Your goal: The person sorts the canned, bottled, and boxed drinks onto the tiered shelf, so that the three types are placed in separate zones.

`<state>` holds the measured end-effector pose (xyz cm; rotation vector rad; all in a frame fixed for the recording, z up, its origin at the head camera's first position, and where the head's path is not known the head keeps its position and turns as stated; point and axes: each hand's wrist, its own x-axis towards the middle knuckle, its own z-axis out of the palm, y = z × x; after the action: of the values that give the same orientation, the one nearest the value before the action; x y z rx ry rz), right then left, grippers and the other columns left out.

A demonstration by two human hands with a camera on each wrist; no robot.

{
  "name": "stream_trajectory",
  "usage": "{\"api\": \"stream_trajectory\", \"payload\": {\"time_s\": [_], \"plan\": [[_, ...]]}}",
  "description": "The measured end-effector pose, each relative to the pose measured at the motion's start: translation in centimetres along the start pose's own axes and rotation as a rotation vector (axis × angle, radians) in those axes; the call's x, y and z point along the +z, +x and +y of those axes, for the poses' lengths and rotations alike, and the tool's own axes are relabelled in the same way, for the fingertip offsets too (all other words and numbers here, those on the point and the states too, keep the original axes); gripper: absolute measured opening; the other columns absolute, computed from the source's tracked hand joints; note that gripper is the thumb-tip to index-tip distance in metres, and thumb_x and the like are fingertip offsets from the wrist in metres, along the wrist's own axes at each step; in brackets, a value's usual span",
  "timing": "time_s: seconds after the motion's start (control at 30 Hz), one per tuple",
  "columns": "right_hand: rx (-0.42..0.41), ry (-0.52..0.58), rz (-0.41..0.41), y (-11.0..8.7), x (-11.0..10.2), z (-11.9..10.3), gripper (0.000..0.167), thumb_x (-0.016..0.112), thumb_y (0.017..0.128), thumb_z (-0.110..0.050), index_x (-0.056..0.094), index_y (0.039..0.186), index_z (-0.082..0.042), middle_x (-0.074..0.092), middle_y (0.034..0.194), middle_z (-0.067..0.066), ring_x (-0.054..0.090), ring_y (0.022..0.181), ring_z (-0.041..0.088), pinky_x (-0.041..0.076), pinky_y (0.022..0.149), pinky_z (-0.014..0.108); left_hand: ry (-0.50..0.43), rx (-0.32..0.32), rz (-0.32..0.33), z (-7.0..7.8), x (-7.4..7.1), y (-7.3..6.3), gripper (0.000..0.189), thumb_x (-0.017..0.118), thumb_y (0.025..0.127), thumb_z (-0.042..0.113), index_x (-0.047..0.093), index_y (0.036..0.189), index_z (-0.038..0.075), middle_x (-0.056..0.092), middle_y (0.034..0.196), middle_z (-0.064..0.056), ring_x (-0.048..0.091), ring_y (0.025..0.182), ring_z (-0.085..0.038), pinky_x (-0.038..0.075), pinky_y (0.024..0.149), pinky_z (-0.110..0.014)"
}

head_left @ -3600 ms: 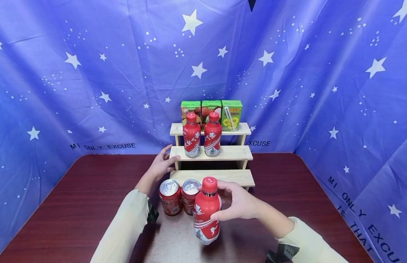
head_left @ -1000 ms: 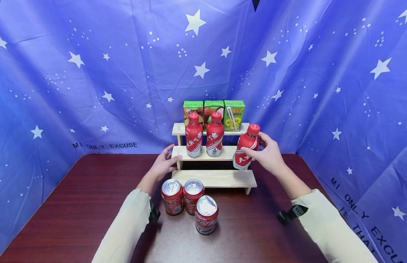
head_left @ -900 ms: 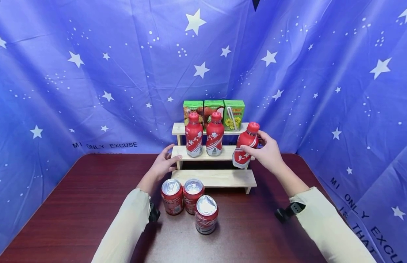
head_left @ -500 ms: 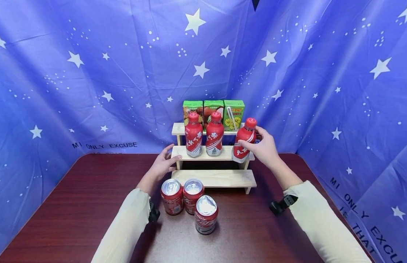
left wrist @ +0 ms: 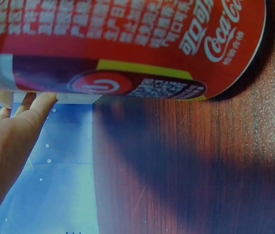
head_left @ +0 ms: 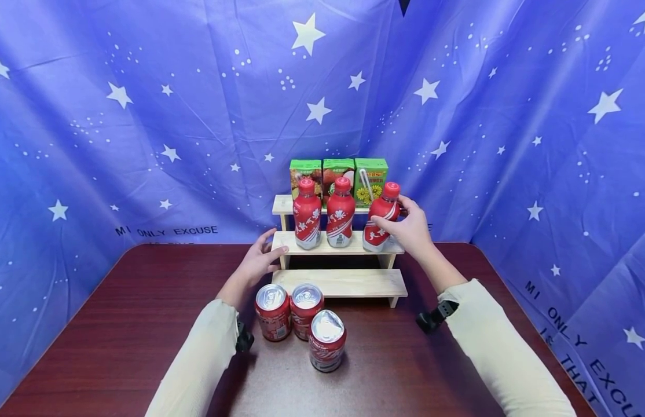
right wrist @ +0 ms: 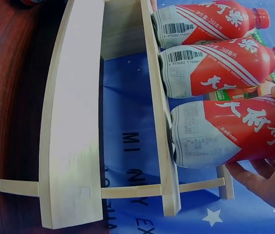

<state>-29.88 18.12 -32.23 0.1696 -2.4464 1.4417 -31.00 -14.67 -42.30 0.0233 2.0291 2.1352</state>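
My right hand (head_left: 410, 227) grips a red drink bottle (head_left: 381, 223) round its body, thumb in front. That bottle leans slightly, its base at the right part of the middle step; whether it touches the wood I cannot tell. Two like bottles (head_left: 307, 217) stand upright to its left on the same step. In the right wrist view, the held bottle (right wrist: 210, 131) lies nearest the hand, beside the other two. My left hand (head_left: 256, 262) holds the left end of the wooden stepped shelf (head_left: 338, 282), its thumb over the middle step. Part of its fingers is hidden.
Several red cola cans (head_left: 328, 341) stand on the dark red table (head_left: 119, 324) before the shelf. One can (left wrist: 127, 39) is close to the left wrist camera. Green juice boxes (head_left: 371, 182) line the top step. A blue star-printed cloth (head_left: 223, 116) hangs behind.
The right hand has carried the bottle from above the table by the cans up to the middle step, then leftward towards the other two bottles. The left hand stays at the shelf.
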Motion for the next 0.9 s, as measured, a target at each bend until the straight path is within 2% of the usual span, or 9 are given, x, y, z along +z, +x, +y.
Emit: {"api": "stream_trajectory", "payload": {"time_s": [0.3,0.67,0.9], "plan": [[0.004,0.01,0.028,0.6,1.1,-0.2,0.07,0.077,0.076,-0.025,0.046,0.135,-0.003,0.051,0.127,0.02,0.05,0.111,0.032,0.045,0.094,0.046,0.002,0.004,0.004,0.1,0.1,-0.2,0.07,0.054,0.093,0.009,0.014,0.15,0.02,0.033,0.147,-0.018,0.045,0.122,-0.032,0.043,0.097,-0.054],[0.025,0.104,0.053,1.1,2.1,-0.5,0.075,0.077,0.077,-0.026,0.04,0.139,-0.008,0.049,0.131,0.016,0.051,0.113,0.031,0.047,0.096,0.046,0.006,0.007,0.005,0.2,0.2,-0.1,0.07,0.054,0.093,0.009,0.015,0.15,0.021,0.035,0.146,-0.018,0.046,0.12,-0.03,0.043,0.097,-0.053],[0.036,0.098,0.074,1.0,3.1,-0.6,0.075,0.077,0.077,-0.027,0.039,0.14,-0.009,0.049,0.132,0.015,0.051,0.113,0.031,0.047,0.095,0.044,0.009,0.006,0.004,0.0,0.1,-0.1,0.071,0.055,0.093,0.01,0.014,0.15,0.02,0.034,0.147,-0.018,0.044,0.123,-0.032,0.042,0.098,-0.054]]}}
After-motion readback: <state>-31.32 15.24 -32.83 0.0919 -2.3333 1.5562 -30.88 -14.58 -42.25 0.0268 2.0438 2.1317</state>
